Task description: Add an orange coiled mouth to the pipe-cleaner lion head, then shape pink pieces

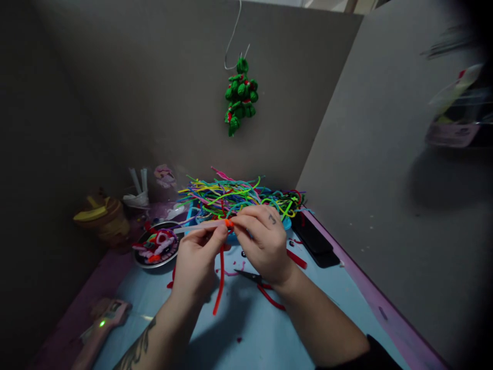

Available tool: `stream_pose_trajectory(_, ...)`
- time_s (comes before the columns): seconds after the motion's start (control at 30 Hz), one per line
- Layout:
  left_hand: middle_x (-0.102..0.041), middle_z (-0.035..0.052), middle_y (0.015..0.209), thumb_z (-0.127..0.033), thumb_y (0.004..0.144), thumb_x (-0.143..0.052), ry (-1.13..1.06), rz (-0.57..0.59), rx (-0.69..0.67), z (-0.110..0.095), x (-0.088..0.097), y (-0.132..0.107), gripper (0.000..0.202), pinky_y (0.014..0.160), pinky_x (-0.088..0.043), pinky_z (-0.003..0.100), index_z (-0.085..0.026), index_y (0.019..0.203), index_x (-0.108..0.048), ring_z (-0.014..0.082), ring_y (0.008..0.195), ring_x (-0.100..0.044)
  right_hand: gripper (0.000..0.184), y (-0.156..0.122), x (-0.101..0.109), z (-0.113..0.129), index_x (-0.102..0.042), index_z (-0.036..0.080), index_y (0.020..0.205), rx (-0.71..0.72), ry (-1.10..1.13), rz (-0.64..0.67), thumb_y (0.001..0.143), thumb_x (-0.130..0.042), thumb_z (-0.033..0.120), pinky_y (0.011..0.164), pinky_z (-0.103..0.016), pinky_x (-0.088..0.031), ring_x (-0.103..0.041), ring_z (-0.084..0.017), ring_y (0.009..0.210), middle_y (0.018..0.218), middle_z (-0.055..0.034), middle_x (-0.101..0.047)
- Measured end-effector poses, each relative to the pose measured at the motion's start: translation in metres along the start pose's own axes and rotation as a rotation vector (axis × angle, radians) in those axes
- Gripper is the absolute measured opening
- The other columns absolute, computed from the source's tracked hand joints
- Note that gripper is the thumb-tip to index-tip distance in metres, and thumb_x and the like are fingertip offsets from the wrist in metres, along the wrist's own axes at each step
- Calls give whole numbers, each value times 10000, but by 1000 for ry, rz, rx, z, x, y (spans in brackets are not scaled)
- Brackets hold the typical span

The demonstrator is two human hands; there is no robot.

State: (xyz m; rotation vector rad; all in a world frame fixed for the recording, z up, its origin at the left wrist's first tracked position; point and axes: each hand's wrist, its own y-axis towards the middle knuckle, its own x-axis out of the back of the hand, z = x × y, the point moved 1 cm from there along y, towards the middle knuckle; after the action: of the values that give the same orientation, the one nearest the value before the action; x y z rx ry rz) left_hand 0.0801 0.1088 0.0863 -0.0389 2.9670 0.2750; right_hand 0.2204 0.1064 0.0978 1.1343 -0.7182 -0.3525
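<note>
Over the middle of the table, my left hand (pixel 198 257) is closed in a pinch on a pale, thin stick (pixel 200 226) that points left. An orange-red pipe cleaner (pixel 220 288) hangs below the fingertips, and a short bright orange coil (pixel 229 223) shows around the stick's right end. My right hand (pixel 262 239) meets the left one there, its thumb and fingers pinching at the coil. Beneath the right wrist lie scissors (pixel 265 293) with dark blades and red handles. The fingers hide part of the stick and coil.
Behind my hands, many coloured pipe cleaners (pixel 231 190) heap over a blue tray (pixel 287 224). To the left are a metal bowl (pixel 154 265) of fuzzy pieces, a brown cup (pixel 110 221) and a lit pink glue gun (pixel 103 326). Right: black phone (pixel 316 241). Green ornament (pixel 241 95) hangs above.
</note>
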Motion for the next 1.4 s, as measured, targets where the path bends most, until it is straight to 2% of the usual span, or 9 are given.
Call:
stream_pose_trajectory(0.13, -697, 30, 654, -418, 766, -729, 71, -23, -31, -5, -1, -3, 266, 579, -519, 269, -155, 790, -759, 165, 616, -626, 147, -1, -1, 1, -682, 228, 901, 31, -8, -9, 880, -596, 111, 795, -374, -443, -631, -197, 839, 886, -48, -705)
stream_pose_trajectory(0.23, -696, 27, 699, -408, 784, -715, 105, -56, -92, -7, -1, -4, 247, 578, -515, 264, -164, 803, -748, 164, 637, -630, 115, 1, -2, 2, -662, 215, 891, 2, 14, 7, 869, -610, 116, 817, -370, -461, -635, -199, 860, 899, -55, -701)
stream_pose_trajectory(0.4, -695, 43, 855, -351, 834, -680, 184, -77, -258, -5, 4, -3, 187, 758, -512, 280, -171, 829, -731, 180, 839, -640, 109, 7, 3, 5, -646, 190, 942, -110, 213, 110, 858, -592, 146, 817, -342, -507, -634, -202, 921, 918, -74, -687)
stream_pose_trajectory(0.53, -681, 49, 895, -314, 866, -646, 307, -50, -359, -4, 9, -1, 152, 762, -499, 291, -186, 839, -724, 191, 879, -629, 130, 13, 8, 4, -659, 185, 842, -261, 352, 202, 882, -544, 142, 741, -290, -499, -625, -160, 811, 818, -43, -681)
stream_pose_trajectory(0.7, -685, 39, 863, -266, 865, -642, 431, -3, -481, -6, 11, 1, 104, 729, -494, 282, -201, 864, -724, 179, 832, -628, 65, 14, 6, -6, -662, 177, 795, -540, 576, 348, 828, -613, 205, 584, -232, -464, -584, -116, 640, 723, -6, -669)
stream_pose_trajectory(0.93, -682, 41, 830, -255, 859, -638, 478, 64, -555, -11, 12, 3, 105, 676, -486, 278, -206, 856, -731, 179, 782, -625, 80, 12, 4, -14, -671, 177, 767, -756, 904, 392, 741, -697, 247, 601, -238, -470, -579, -104, 620, 700, 11, -652)
stream_pose_trajectory(1.17, -684, 48, 816, -212, 867, -614, 502, 199, -642, -15, 19, 7, 118, 673, -494, 298, -227, 867, -731, 185, 760, -617, 140, 10, -3, -18, -663, 171, 713, -889, 1117, 433, 652, -750, 263, 544, -215, -413, -519, -75, 539, 608, 39, -607)
stream_pose_trajectory(1.4, -691, 45, 809, -195, 863, -624, 522, 245, -688, -16, 22, 8, 125, 657, -496, 293, -233, 912, -733, 183, 752, -625, 163, 8, -8, -17, -655, 169, 653, -999, 1184, 408, 569, -766, 254, 490, -204, -316, -433, -67, 498, 564, 42, -588)
